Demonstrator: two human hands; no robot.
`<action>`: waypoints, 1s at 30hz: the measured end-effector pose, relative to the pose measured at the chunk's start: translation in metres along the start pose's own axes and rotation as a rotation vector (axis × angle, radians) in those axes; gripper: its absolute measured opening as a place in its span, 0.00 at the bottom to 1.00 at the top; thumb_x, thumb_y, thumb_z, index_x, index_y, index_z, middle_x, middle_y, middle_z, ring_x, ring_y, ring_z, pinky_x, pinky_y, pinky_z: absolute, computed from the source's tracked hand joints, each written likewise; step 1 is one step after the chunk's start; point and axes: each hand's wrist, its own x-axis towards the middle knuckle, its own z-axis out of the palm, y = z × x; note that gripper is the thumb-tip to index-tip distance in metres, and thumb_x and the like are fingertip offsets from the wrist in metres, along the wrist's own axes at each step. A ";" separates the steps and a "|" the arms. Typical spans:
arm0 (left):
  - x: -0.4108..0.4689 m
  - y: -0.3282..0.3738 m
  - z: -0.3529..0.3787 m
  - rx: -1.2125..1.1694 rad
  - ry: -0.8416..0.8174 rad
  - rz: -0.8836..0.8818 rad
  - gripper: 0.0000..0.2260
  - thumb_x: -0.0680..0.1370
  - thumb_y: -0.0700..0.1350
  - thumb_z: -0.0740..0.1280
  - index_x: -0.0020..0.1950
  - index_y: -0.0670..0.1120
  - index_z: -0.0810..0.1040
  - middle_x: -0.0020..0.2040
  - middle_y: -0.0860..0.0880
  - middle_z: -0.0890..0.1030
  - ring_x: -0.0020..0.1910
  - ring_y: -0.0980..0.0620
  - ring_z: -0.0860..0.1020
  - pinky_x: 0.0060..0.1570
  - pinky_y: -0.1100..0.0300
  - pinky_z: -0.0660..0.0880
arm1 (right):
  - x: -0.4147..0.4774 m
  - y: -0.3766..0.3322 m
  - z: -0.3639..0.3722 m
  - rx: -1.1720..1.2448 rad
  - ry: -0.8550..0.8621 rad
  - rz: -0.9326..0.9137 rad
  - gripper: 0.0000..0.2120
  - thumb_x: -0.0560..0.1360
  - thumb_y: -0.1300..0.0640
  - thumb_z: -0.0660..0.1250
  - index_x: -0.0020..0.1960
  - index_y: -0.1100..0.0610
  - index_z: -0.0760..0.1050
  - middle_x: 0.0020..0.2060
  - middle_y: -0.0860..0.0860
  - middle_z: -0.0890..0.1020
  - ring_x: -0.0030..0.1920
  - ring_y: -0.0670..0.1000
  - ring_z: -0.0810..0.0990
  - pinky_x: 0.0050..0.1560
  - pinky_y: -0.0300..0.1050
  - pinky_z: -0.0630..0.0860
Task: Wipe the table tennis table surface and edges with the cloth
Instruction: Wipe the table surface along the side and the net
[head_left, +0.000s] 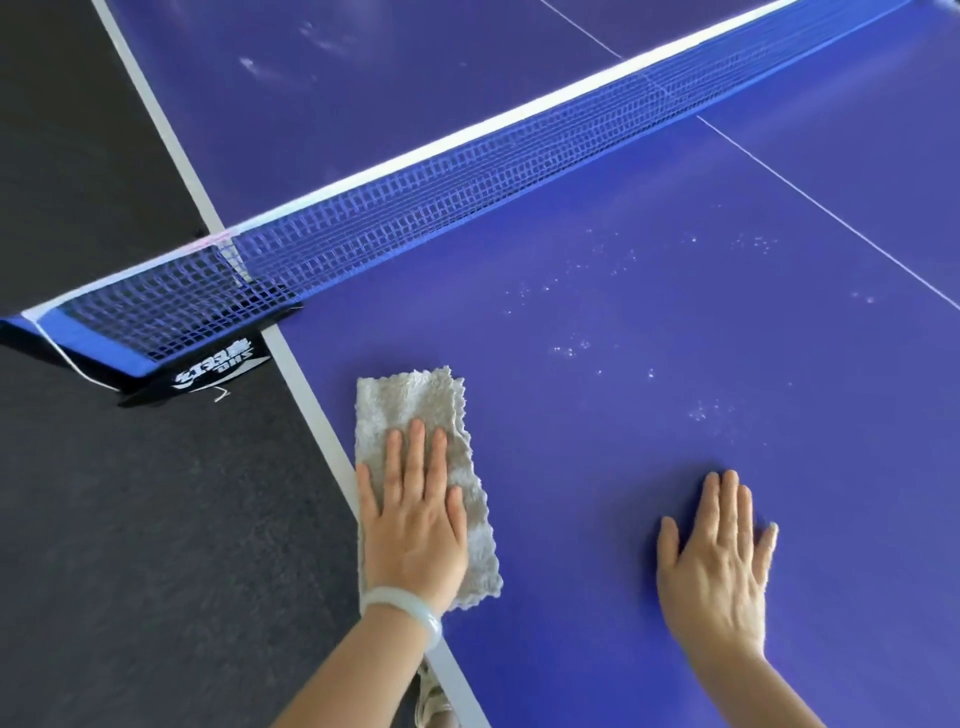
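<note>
A folded grey cloth (415, 410) lies on the blue table tennis table (649, 441), close to its white left side line (311, 410). My left hand (415, 525) presses flat on the cloth's near half, fingers spread, a pale bangle on the wrist. My right hand (717, 561) rests flat on the bare blue surface to the right, holding nothing. White specks and smudges (701, 410) dot the surface beyond the hands.
The blue net (441, 208) crosses the table diagonally, and its black clamp post (208, 369) overhangs the left edge. A thin white centre line (831, 208) runs at the right. Dark floor (130, 519) lies left of the table. A sandalled foot (431, 696) shows below the edge.
</note>
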 end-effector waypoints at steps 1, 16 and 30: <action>-0.009 0.005 0.003 -0.027 0.007 -0.022 0.27 0.82 0.53 0.44 0.81 0.46 0.52 0.81 0.46 0.50 0.80 0.44 0.48 0.75 0.37 0.53 | 0.001 -0.011 0.000 0.006 0.017 -0.004 0.31 0.82 0.54 0.61 0.79 0.67 0.54 0.79 0.58 0.55 0.80 0.57 0.52 0.80 0.59 0.47; 0.159 -0.068 -0.025 -0.006 -0.056 -0.383 0.28 0.82 0.55 0.39 0.81 0.49 0.39 0.81 0.48 0.39 0.80 0.46 0.41 0.76 0.38 0.46 | 0.018 -0.080 0.012 0.032 0.020 -0.222 0.32 0.80 0.48 0.48 0.77 0.66 0.62 0.77 0.59 0.63 0.78 0.57 0.60 0.78 0.50 0.47; 0.093 0.011 -0.010 0.063 -0.059 0.450 0.27 0.83 0.54 0.45 0.81 0.49 0.52 0.82 0.49 0.46 0.80 0.47 0.46 0.75 0.38 0.53 | 0.018 -0.080 0.007 -0.010 -0.022 -0.215 0.31 0.80 0.48 0.48 0.78 0.63 0.62 0.78 0.56 0.62 0.79 0.54 0.60 0.77 0.52 0.51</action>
